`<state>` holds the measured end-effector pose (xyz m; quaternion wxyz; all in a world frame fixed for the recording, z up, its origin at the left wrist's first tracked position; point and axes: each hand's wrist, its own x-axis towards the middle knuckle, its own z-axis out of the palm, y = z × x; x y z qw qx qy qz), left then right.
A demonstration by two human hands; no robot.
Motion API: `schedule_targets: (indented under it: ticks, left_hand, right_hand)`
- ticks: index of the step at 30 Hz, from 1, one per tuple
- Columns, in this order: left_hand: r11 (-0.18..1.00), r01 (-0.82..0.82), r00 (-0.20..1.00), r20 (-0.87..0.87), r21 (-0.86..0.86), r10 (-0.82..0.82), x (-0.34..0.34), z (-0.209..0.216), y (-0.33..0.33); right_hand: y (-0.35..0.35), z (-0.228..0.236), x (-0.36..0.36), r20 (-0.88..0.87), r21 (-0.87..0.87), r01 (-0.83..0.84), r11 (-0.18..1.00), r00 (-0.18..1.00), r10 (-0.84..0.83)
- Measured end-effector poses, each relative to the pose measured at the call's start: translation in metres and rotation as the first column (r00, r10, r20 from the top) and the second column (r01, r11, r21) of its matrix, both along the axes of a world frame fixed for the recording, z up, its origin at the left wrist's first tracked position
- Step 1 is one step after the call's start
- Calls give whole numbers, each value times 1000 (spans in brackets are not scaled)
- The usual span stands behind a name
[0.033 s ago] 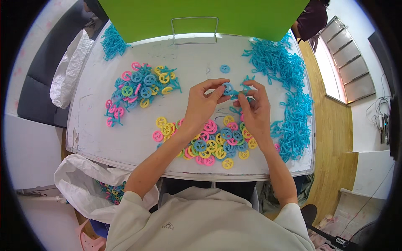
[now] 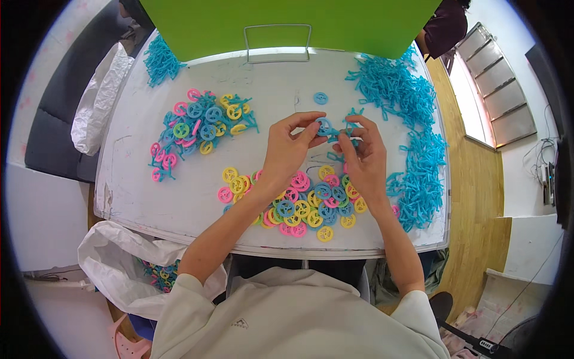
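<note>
Over the middle of the table, my left hand (image 2: 288, 142) pinches a light blue spoked plastic wheel (image 2: 324, 126) between thumb and fingertips. My right hand (image 2: 366, 157) has its thumb and fingers closed on a teal plastic stem (image 2: 336, 133), whose end meets the wheel. Whether the two are joined I cannot tell. More teal pieces (image 2: 353, 112) show around the right fingers. Below my hands lies a heap of loose pink, yellow, blue and green wheels (image 2: 302, 208). One blue wheel (image 2: 321, 98) lies alone beyond them.
Teal stems are piled along the right side (image 2: 421, 173) and at the far left corner (image 2: 160, 61). Wheels with stems form a heap (image 2: 206, 122) at left. A green panel (image 2: 335, 27) stands at the back. An open white sack (image 2: 104, 251) holds similar pieces. Someone's dark sleeve (image 2: 447, 27) shows far right.
Both hands, with the wheel and stem, have shifted very slightly to the left. The heaps look the same.
</note>
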<state>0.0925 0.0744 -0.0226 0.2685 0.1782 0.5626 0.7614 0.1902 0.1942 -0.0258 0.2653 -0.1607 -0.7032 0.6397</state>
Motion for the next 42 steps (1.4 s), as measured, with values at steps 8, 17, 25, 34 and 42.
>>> schedule_targets:
  ticks: [8,17,25,34,42]
  left_hand:
    - [1000,-7,998,-57,16,7,6,-4,3]
    - [996,-74,997,38,41,73,15,-4,5]
    - [994,-107,990,-97,-24,104,20,-3,3]
    - [997,-46,995,-86,-55,41,11,0,3]
    - [993,87,994,-52,-80,-91,-2,7,-5]
  right_hand:
    - [16,9,3,139,-148,-36,988,989,57]
    - [7,-2,1,112,-374,42,927,994,0]
    - [-6,-3,1,83,-468,84,880,995,-51]
    - [-12,-7,-1,-14,-200,149,968,988,-155]
    - [6,4,1,31,-152,-21,988,999,26]
